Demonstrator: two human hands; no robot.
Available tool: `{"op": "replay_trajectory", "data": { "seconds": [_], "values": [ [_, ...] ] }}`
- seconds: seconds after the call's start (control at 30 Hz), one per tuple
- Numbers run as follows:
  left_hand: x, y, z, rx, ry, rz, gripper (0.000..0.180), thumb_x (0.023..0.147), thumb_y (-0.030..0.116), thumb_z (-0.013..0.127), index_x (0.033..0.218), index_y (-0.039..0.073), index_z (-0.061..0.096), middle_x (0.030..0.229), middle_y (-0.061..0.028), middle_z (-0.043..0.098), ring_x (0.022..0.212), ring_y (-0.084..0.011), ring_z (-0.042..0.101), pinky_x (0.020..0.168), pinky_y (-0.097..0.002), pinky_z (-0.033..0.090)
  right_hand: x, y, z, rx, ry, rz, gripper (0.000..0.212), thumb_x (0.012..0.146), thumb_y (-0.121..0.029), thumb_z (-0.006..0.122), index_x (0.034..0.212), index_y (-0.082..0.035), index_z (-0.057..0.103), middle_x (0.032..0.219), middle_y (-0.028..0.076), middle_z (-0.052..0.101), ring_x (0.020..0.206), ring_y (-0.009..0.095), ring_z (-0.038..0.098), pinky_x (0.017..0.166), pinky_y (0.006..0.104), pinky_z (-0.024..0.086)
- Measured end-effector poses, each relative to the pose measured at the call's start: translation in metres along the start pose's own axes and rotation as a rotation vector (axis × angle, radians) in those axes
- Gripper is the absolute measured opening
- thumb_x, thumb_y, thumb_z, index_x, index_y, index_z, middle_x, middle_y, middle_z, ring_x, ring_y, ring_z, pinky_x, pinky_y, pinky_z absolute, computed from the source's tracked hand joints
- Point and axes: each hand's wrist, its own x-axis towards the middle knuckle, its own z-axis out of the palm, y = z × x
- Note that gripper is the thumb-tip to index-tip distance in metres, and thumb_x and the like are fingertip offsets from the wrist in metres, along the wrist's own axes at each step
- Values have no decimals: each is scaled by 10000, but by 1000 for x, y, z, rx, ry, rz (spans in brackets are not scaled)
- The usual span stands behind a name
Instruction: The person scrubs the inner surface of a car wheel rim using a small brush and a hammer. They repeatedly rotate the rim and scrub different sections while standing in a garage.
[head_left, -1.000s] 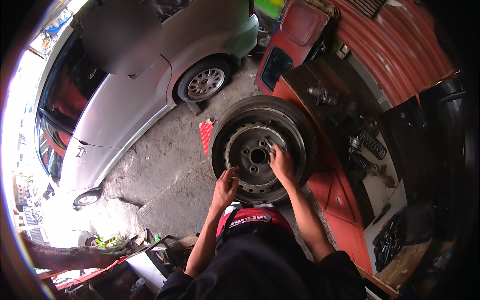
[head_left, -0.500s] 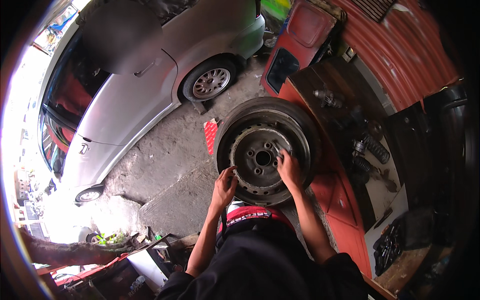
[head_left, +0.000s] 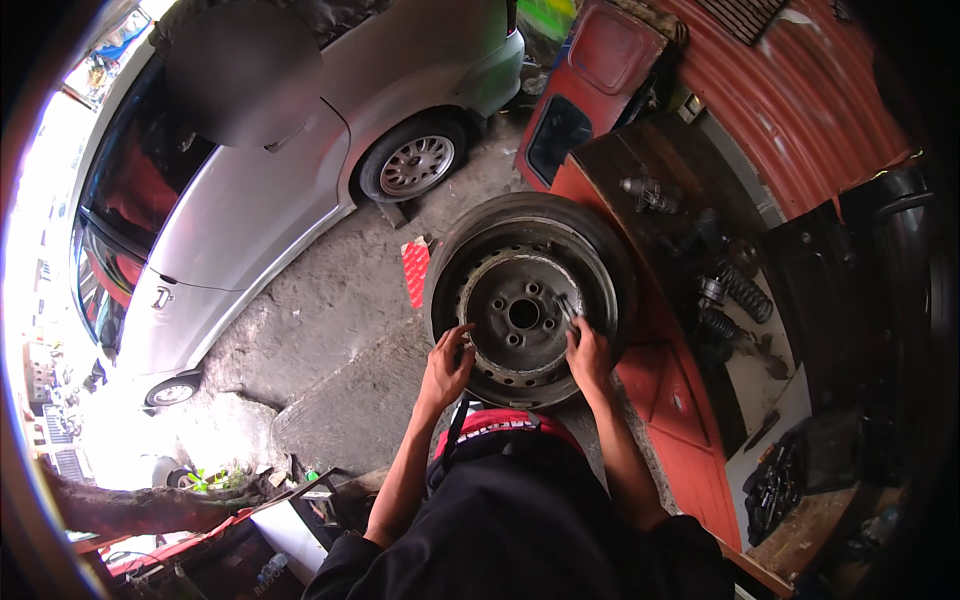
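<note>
A car wheel point(head_left: 497, 350), a dark steel rim inside a black tyre point(head_left: 612, 245), lies face up in front of me. Around its centre hole are several bolt holes. My left hand point(head_left: 447, 370) is at the rim's near left side, fingers loosely bent and apart, with nothing visible in them. On the right side of the rim, my right hand point(head_left: 588, 355) pinches a short, slim grey metal piece point(head_left: 566, 307). Its tip points toward the bolt holes; its exact kind is too small to tell.
A silver car point(head_left: 250, 200) stands at the left, its rear wheel point(head_left: 415, 165) near a red-and-white patterned piece point(head_left: 414, 272) on the concrete floor. To the right, a wooden bench point(head_left: 625, 165) carries coil springs point(head_left: 745, 292) and dark parts. Red panels point(head_left: 665, 400) lean beside the tyre.
My right hand has drawn back toward me and slightly right, away from the bolt holes, still with the metal piece. My left hand has shifted slightly along the rim.
</note>
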Motion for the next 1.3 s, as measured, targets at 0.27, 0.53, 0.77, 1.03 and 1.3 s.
{"op": "replay_trajectory", "data": {
  "seconds": [0.27,0.53,0.77,1.03,1.3],
  "values": [
    [0,4,-1,28,-34,4,406,917,93,576,1312,2,558,1143,-169,637,1029,-263,666,891,-368,530,44,-23,26,32,-37,-43,219,894,-124,682,1087,-31,637,959,206,704,922,421,664,771,472,529],
    [-1,3,-2,46,-23,7,416,920,102,578,1322,-1,553,1190,-181,634,1044,-271,665,913,-360,520,-8,-2,-2,46,-4,37,227,896,-89,669,1106,-6,643,1035,214,704,986,404,671,817,452,539],
    [-7,5,-11,-13,9,5,424,888,109,598,1300,20,564,1149,-198,627,1042,-314,648,921,-395,504,51,-24,25,59,-1,-90,209,889,-88,669,1083,-19,636,929,234,694,893,428,669,768,475,534],
    [-16,-6,-8,-13,66,-32,411,898,121,595,1289,-2,568,1137,-192,635,1014,-305,661,903,-386,507,-15,2,-9,49,41,30,228,885,-78,690,1102,-24,649,1001,222,702,985,408,671,802,455,536],
    [-4,7,-5,-7,-36,-13,422,898,111,591,1310,31,558,1161,-199,623,1051,-330,647,903,-396,514,44,-20,11,87,2,-50,198,896,-90,665,1074,-7,646,955,226,702,916,419,671,762,469,539]
  ]
}}
